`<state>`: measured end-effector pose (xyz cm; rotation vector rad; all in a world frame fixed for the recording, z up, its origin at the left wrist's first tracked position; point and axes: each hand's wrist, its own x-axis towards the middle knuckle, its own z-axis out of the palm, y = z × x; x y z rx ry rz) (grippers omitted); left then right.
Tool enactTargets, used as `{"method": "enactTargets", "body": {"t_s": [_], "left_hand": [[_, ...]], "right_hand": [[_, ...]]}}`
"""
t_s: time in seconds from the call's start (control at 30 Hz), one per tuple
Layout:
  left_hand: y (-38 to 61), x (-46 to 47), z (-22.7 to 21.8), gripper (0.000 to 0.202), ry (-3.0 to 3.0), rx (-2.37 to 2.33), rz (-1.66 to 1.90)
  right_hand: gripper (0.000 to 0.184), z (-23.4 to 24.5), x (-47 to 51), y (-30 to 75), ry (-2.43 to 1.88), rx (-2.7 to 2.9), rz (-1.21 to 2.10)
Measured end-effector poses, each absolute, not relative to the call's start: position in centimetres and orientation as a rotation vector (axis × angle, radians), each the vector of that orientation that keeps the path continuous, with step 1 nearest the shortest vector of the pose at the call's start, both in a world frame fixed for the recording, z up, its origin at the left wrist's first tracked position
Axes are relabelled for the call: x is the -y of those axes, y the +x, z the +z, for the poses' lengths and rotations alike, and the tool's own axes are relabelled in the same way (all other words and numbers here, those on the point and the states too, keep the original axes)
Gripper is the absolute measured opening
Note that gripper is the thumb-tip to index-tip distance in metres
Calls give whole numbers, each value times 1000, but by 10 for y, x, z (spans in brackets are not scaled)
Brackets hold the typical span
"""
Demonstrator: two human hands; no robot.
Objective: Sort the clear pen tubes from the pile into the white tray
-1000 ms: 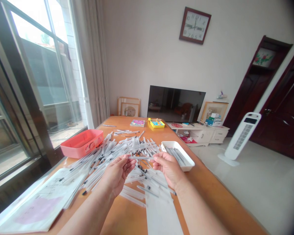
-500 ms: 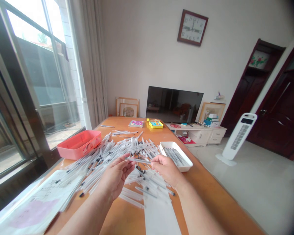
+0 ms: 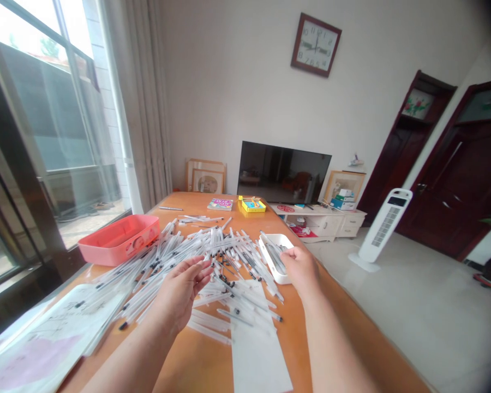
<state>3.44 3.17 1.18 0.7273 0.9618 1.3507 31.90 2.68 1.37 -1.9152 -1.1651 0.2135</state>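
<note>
A wide heap of clear plastic pens (image 3: 175, 252) with dark tips covers the middle of the wooden table (image 3: 204, 365). My left hand (image 3: 183, 288) hovers over the near edge of the heap, palm turned up, fingers apart and empty. My right hand (image 3: 300, 266) is at the near right end of the small white tray (image 3: 271, 268), fingers pinched on a clear pen whose far end lies among the several pens in the tray.
A pink basket (image 3: 118, 245) stands at the table's left edge. Printed sheets (image 3: 36, 338) lie near left, and a white paper strip (image 3: 257, 355) lies in front of me. A yellow box (image 3: 251, 205) and a book (image 3: 220, 204) sit at the far end.
Both hands held one pen between them over the heap. My left hand has let go and opened; my right hand has carried the pen right to the white tray.
</note>
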Motion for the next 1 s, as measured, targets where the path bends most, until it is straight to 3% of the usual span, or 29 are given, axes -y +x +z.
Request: {"method": "enactTargets", "body": {"t_s": [0.17, 0.67, 0.87, 1.0], "left_hand": [[35, -29, 14, 14, 736, -987, 1355], [31, -31, 14, 15, 755, -1037, 1365], [27, -34, 13, 20, 742, -1029, 1405], [24, -35, 15, 21, 734, -1027, 1438]], "right_hand": [[19, 6, -31, 339, -2214, 1153, 53], [17, 8, -31, 337, -2320, 1203, 116], [15, 16, -28, 321, -2129, 1219, -30], [12, 13, -22, 298, -1874, 1462, 212]]}}
